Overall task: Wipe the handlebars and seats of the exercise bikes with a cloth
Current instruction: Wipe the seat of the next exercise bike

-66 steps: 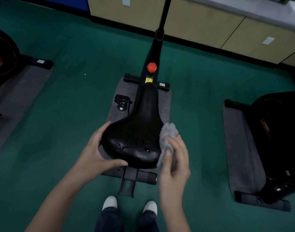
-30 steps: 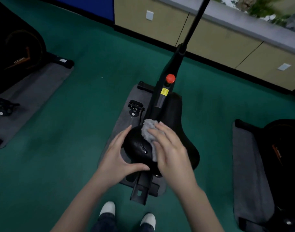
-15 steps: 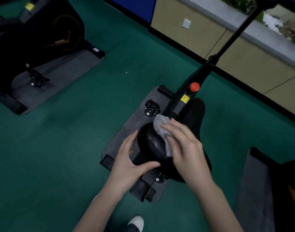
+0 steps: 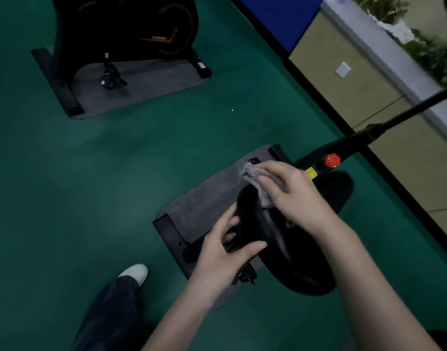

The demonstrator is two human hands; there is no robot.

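Note:
The black bike seat point(image 4: 297, 252) fills the lower middle of the head view, seen from its left side. My right hand point(image 4: 290, 193) presses a grey cloth point(image 4: 255, 179) against the seat's narrow front end. My left hand point(image 4: 226, 252) grips the seat's left edge, thumb on top and fingers curled underneath. The bike's black frame point(image 4: 344, 145) with a red knob point(image 4: 332, 160) rises to the upper right, and its handlebars are out of view.
The bike stands on a grey mat point(image 4: 204, 206) on green floor. A second black exercise bike point(image 4: 126, 31) stands on its own mat at the upper left. A beige cabinet wall point(image 4: 364, 79) runs along the right. My white shoe point(image 4: 135, 273) is below left.
The view has swung left and the seat now shows from its side. My right hand slid the cloth from the seat's right rear edge to its front end. My left hand stayed on the seat's left edge.

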